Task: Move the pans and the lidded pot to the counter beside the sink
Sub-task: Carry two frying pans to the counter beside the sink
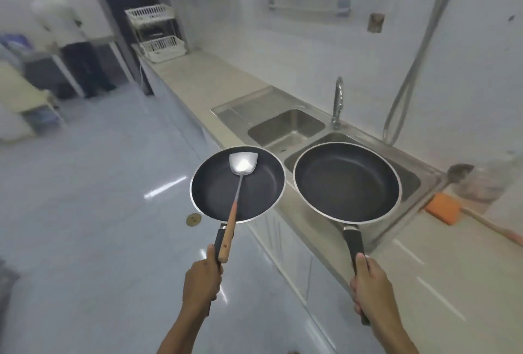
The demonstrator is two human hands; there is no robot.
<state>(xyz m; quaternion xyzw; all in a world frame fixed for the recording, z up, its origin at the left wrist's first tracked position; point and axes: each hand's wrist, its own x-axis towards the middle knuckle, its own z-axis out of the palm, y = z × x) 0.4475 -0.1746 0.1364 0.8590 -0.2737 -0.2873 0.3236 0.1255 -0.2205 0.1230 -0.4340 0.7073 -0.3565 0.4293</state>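
Observation:
My left hand (201, 278) grips the black handle of a smaller black frying pan (215, 195), held in the air over the floor beside the counter edge. A metal spatula (243, 163) with a wooden handle lies in that pan, its handle pinned under my left thumb. My right hand (370, 285) grips the handle of a larger black frying pan (346, 182), which hovers over the near basin of the steel double sink (285, 124). No lidded pot is in view.
The beige counter (203, 76) runs left of the sink toward a white dish rack (158, 33). Right of the sink lie an orange-handled tool (443, 209) and a ladle (460, 171). A tap (338, 101) stands behind the sink. A person (65, 36) stands far left.

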